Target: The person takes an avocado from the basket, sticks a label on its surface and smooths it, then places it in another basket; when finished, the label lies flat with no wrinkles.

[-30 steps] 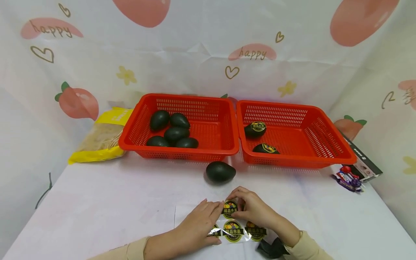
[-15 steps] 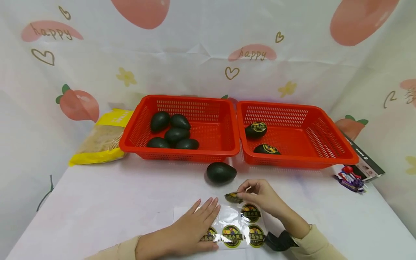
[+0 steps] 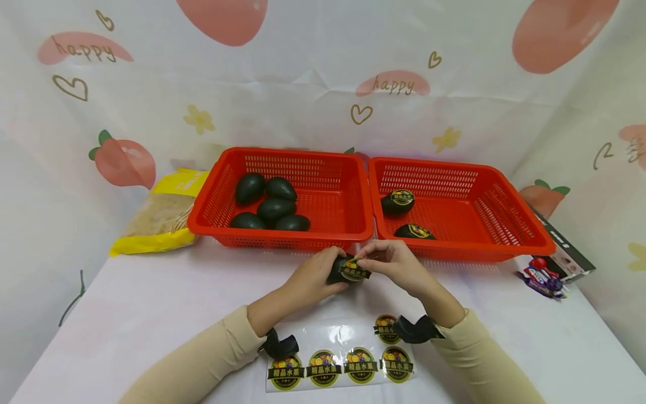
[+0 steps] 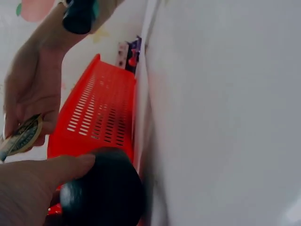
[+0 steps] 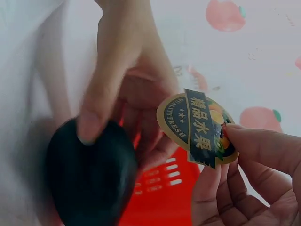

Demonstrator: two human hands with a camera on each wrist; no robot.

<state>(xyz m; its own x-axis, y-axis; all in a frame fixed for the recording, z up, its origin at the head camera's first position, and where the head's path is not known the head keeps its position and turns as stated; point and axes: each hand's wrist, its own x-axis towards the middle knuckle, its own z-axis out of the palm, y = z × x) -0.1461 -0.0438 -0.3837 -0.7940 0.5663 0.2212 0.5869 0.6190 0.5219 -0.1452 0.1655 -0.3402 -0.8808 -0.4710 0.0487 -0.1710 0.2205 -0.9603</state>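
Beige long sleeves (image 3: 202, 359), blk wrist cams (image 3: 415, 329) strapped on.

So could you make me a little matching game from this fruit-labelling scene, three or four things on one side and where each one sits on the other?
Things:
1. round black-and-gold fruit sticker
2. unlabelled dark green avocado
3. clear backing sheet of stickers
4. yellow plastic bag

Places:
A. lying on the white table nearest the person
B. pinched in the right hand
C. left of the red plastic baskets
D. held in the left hand

Pairs: 1-B, 2-D, 3-A, 4-C
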